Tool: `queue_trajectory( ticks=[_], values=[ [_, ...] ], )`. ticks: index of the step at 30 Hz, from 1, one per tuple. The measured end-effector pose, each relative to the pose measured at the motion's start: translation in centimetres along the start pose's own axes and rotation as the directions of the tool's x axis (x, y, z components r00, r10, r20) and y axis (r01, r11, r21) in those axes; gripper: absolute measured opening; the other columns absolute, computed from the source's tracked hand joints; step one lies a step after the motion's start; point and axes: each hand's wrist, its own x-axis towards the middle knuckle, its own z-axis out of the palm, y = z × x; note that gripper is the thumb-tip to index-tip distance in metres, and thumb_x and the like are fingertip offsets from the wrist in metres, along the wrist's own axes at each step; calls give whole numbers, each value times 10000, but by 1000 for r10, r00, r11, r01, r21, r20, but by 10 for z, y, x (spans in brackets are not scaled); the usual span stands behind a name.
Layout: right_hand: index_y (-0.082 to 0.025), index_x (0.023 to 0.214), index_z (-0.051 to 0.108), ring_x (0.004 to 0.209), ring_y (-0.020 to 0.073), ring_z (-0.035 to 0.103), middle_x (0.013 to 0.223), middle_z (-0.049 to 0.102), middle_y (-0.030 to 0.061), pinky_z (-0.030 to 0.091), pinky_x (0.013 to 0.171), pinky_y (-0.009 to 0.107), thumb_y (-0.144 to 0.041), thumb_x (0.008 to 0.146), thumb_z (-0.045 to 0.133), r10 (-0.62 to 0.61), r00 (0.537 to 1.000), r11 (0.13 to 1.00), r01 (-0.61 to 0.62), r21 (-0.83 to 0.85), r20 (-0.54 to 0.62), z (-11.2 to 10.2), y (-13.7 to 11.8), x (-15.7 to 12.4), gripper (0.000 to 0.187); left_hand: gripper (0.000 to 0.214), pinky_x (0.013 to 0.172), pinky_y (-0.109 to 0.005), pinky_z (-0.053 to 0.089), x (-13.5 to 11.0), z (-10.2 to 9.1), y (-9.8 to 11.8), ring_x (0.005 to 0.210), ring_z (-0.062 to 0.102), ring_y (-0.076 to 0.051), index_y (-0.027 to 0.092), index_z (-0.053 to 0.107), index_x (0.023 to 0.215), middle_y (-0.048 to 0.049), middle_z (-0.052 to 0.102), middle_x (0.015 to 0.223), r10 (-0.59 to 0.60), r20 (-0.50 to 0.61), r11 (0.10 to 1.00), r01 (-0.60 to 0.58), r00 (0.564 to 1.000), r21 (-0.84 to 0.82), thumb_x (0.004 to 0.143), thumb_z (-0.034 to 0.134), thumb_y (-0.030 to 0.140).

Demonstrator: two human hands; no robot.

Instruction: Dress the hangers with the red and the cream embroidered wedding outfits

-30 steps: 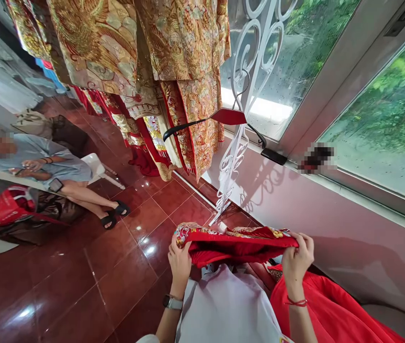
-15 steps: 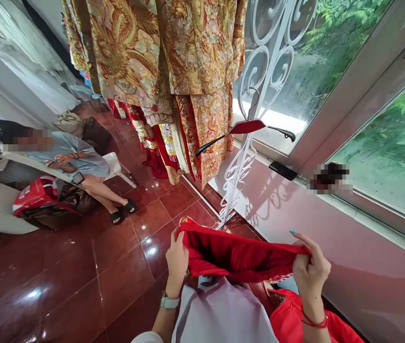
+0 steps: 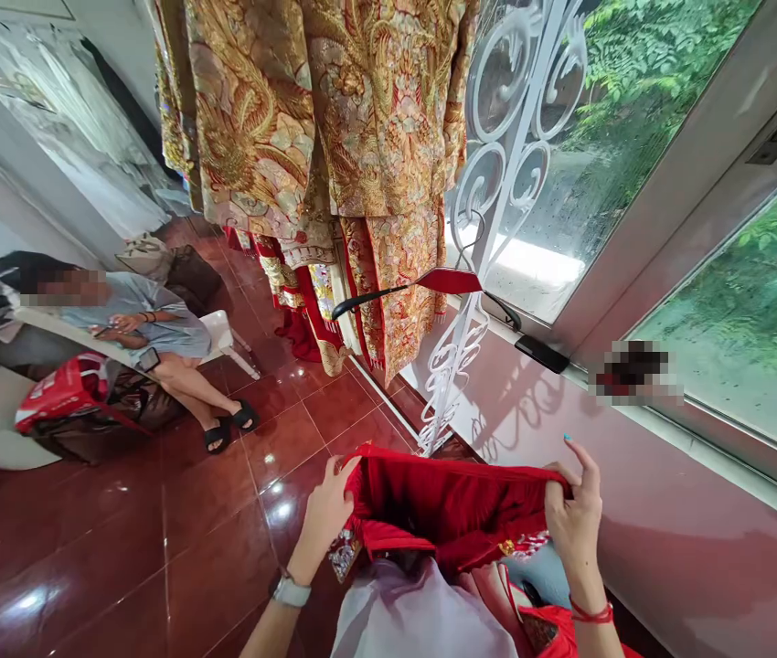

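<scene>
My left hand point(image 3: 328, 508) grips one end of the opening of a red skirt point(image 3: 453, 489), fingers closed over its edge. At the other end, my right hand point(image 3: 575, 516) pinches the same edge, with the index finger pointing up. Between them the opening is stretched wide, showing the dark red lining. Bits of embroidery show on its outer side below both hands. A bare dark hanger point(image 3: 449, 280) with a red middle hangs in front of the white scroll stand point(image 3: 458, 352). More red cloth point(image 3: 557, 631) lies at the lower right, close to my body.
Gold embroidered garments point(image 3: 258, 119) hang ahead. At the left a person point(image 3: 148, 315) sits on a white chair point(image 3: 229, 340) beside a red bag point(image 3: 63, 393). A window point(image 3: 635, 137) and its sill, with a black flat object point(image 3: 542, 355), are at the right. The floor point(image 3: 217, 530) is tiled.
The skirt's opening has tilted and spread wider, showing more lining. Both hands have shifted slightly left, still gripping it. The hanger has swung left and turned.
</scene>
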Motion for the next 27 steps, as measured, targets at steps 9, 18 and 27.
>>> queue_trajectory(
  ticks=[9,18,27],
  values=[
    [-174,1502,266,1094,246,616,1274,592,169,529,669,277,-146,703,512,-312,923,950,305,-66,-227,54,-9,144,837,757,829,-329,535,122,-124,18,904,705,-232,358,399,1525,-93,577,1191,282,-44,941,-267,959,206,831,444,59],
    [-184,1579,314,1472,300,363,1590,386,144,374,1165,501,-63,763,456,-423,906,863,404,-302,4,88,-35,249,837,751,696,-254,478,198,-213,52,811,658,-214,222,507,1437,-92,631,1062,278,-15,932,-266,960,245,708,621,83],
    [-219,1325,671,1190,276,639,1312,678,63,519,1036,433,-64,789,402,-420,882,833,467,-295,213,89,-38,250,619,449,735,-259,494,212,-257,38,837,664,-213,108,654,1110,-65,694,982,310,-64,942,-297,948,157,661,656,120]
  ],
)
